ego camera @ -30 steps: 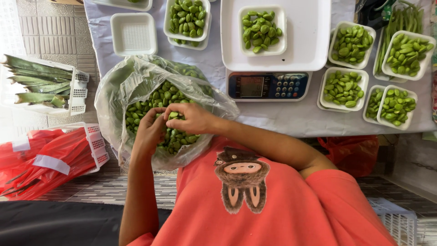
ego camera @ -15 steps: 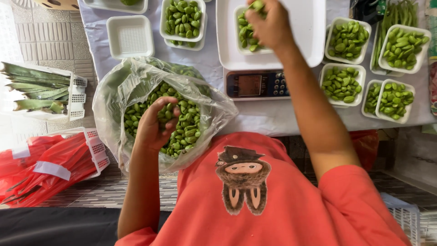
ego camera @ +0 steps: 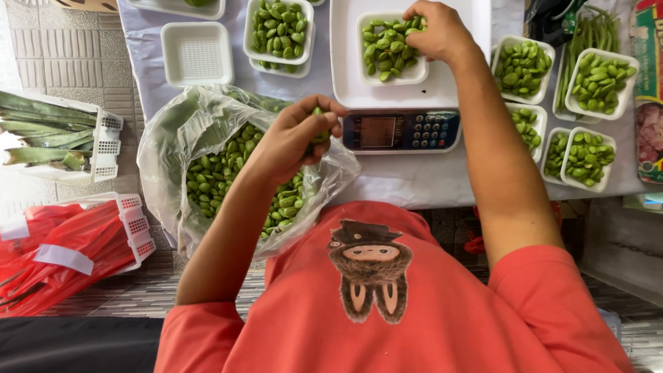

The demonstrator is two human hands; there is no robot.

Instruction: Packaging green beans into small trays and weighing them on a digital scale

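A clear plastic bag (ego camera: 173,138) full of green beans (ego camera: 214,173) sits at the table's near left edge. My left hand (ego camera: 293,138) is raised above the bag, fingers closed on a few green beans. My right hand (ego camera: 436,31) reaches over the white tray (ego camera: 395,77) standing on the scale pan (ego camera: 456,86), its fingertips pinching beans at the tray's far right corner. The digital scale (ego camera: 400,130) shows its display and keypad just in front of the pan.
Several filled bean trays (ego camera: 526,65) crowd the right of the table, with two more at the top middle (ego camera: 277,31). An empty white tray (ego camera: 198,54) lies at the far left. Long green pods in a white basket (ego camera: 103,145) and red bags (ego camera: 62,255) sit on the floor.
My left hand has lifted out of the bag with beans and moved right toward the scale. My right hand went from the bag up to the tray on the scale.
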